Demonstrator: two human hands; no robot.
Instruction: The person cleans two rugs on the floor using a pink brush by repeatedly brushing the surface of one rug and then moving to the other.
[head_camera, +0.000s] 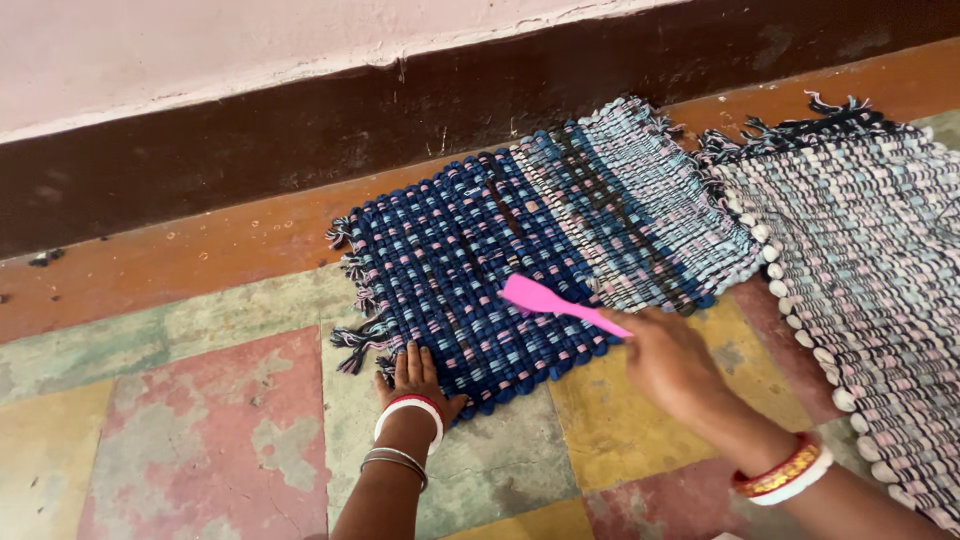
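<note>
Left hand: left hand (415, 378) lies flat, fingers spread, pressing the near edge of the woven mat (540, 245)
Right hand: right hand (668, 362) is closed around the handle of the pink spatula (556, 302)
Spatula axis: long axis runs from the right hand up-left, blade resting on the mat, just beyond the left hand
Right of both hands: second woven mat (870, 260) on the tiled floor (200, 440)

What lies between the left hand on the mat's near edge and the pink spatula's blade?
In the head view, only the dark blue woven mat lies between the left hand and the pink spatula held by the right hand.
</note>
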